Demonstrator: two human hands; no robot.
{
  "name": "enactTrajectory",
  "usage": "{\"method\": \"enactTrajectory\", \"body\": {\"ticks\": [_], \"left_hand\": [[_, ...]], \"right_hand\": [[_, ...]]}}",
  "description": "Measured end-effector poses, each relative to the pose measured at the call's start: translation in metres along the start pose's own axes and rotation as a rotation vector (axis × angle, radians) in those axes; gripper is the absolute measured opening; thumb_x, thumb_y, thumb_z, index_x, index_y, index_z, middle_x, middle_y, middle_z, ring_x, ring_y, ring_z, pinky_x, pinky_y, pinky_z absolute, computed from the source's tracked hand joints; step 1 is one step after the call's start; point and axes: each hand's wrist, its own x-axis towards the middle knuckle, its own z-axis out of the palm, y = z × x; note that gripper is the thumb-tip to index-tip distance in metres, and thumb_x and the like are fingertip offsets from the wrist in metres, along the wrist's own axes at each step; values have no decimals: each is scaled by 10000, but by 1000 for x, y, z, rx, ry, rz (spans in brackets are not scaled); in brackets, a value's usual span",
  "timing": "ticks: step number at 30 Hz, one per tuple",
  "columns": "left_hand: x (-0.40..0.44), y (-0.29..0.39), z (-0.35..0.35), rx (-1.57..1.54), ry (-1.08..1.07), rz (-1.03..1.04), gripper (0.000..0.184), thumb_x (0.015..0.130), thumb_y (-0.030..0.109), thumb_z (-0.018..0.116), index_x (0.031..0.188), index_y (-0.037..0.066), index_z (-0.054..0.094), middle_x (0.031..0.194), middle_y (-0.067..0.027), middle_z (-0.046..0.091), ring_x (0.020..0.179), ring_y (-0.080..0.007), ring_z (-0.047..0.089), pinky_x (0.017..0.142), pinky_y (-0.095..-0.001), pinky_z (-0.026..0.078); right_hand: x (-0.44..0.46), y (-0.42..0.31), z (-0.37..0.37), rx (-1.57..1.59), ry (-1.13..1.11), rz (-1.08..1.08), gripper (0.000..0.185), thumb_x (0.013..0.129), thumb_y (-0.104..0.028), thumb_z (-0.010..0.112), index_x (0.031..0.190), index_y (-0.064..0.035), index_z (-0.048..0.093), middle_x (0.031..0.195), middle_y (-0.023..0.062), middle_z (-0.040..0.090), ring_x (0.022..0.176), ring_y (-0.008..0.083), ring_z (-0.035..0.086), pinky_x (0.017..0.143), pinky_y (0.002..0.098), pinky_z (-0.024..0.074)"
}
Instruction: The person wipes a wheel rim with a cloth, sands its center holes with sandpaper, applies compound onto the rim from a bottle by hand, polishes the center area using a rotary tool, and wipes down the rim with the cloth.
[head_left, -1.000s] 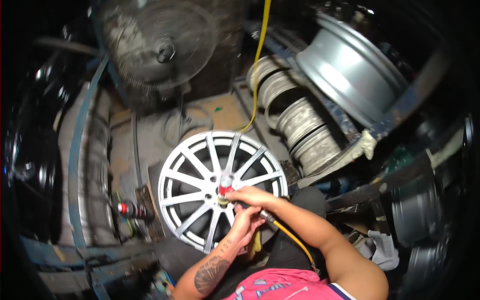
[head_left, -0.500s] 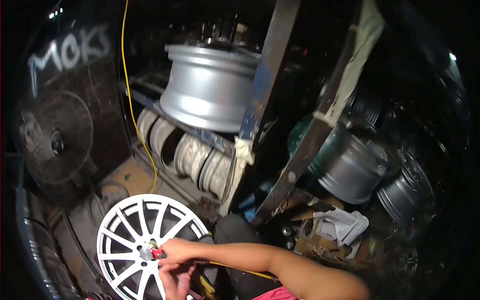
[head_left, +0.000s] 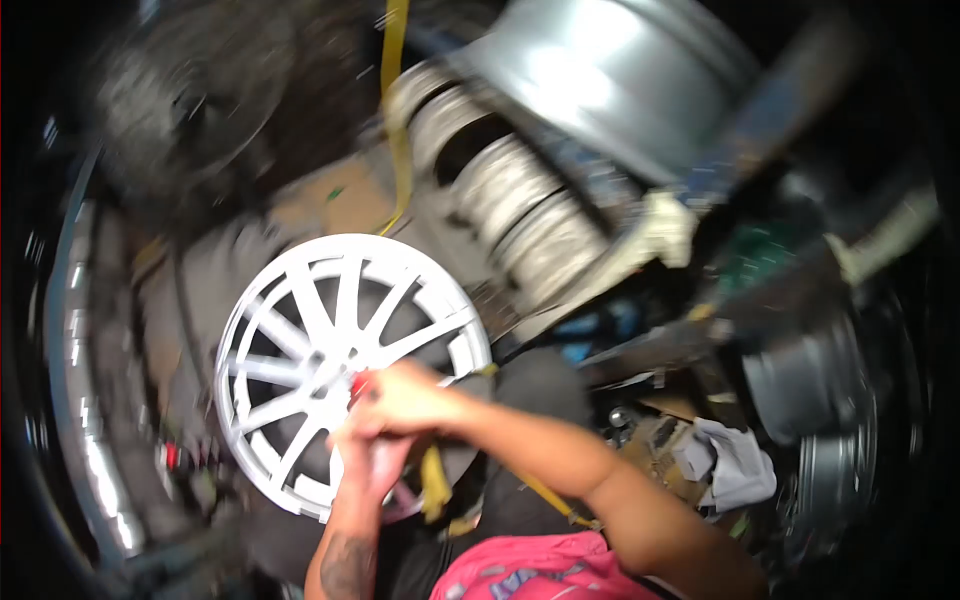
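Note:
A white multi-spoke wheel rim (head_left: 345, 268) lies face up before me, blurred by motion. Over its hub, my right hand (head_left: 400, 398) is wrapped round a small red tool (head_left: 360, 384), whose far end is smeared. Just below, my left hand (head_left: 368, 450) is pressed close under the right hand, its fingers partly hidden; what it holds, if anything, I cannot make out. A yellow hose (head_left: 550, 497) runs beneath my right forearm.
Several worn rims (head_left: 505, 190) line the rack beyond, with a large silver rim (head_left: 600, 75) above. A fan (head_left: 190, 105) stands at the upper left. White cloth (head_left: 738, 465) lies at the right, and a red-topped object (head_left: 172, 456) at the left.
The view swung right, then partly back left. Both hands stay together near the rim's hub, and the red tool remains in my right hand.

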Motion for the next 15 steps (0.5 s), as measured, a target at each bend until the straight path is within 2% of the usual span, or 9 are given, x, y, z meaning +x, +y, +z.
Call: {"method": "enactTrajectory", "body": {"ticks": [1,2,3,4,6,9,10,11,15], "left_hand": [[15,-8,-31,10,-66,23,590,805,166,555,1369,7,485,1398,-219,530,1377,-383,481,1183,-619,339],[9,-8,-8,-13,-165,1,559,823,169,560,1356,10,495,1403,-215,527,1388,-381,473,1191,-622,329],[6,-11,-3,3,-238,15,606,834,182,570,1411,20,475,1449,-222,504,1406,-387,458,1198,-617,324],[14,-19,-20,-56,-186,-70,647,842,186,580,1457,30,449,1489,-230,482,1397,-391,475,1181,-618,341],[11,-32,-11,-130,-227,-2,599,929,252,574,1471,48,423,1456,-216,525,1354,-366,527,1112,-601,419],[11,-44,-4,-76,-70,8,633,983,370,629,1499,130,350,1465,-168,489,1381,-319,499,1106,-595,433],[13,-48,-2,-55,-17,22,664,989,409,648,1510,145,332,1469,-161,483,1380,-312,500,1106,-591,434],[14,-51,-3,-59,6,64,752,973,482,688,1524,148,300,1492,-148,459,1387,-288,492,1098,-585,439],[27,-56,-14,-92,131,22,782,964,484,714,1542,169,293,1526,-123,421,1409,-251,464,1083,-580,438]], "right_hand": [[-2,-2,-2,112,-10,65,496,742,-418,765,1077,-54,729,958,204,750,886,299,751,780,407,574],[4,4,0,23,45,78,464,694,-406,780,1009,-67,759,888,192,755,823,325,753,744,428,582],[3,8,2,35,83,81,406,731,-389,769,975,-64,761,861,188,750,807,323,753,732,426,578],[11,31,14,95,100,130,382,762,-372,771,951,-40,757,829,199,743,794,328,753,711,419,570],[6,26,2,84,22,185,398,817,-378,744,953,-4,745,811,220,733,776,346,750,698,421,562],[3,14,0,-153,-13,196,403,873,-380,694,942,15,736,813,245,718,768,394,736,714,440,562],[5,19,6,-177,1,109,398,855,-379,697,929,10,735,807,242,717,777,415,728,722,450,564],[7,22,12,-180,-19,138,396,847,-377,695,925,10,732,801,238,716,775,421,724,721,452,565],[22,13,25,-298,-107,198,376,800,-387,717,897,-24,729,780,230,712,763,430,717,718,445,569]]}}
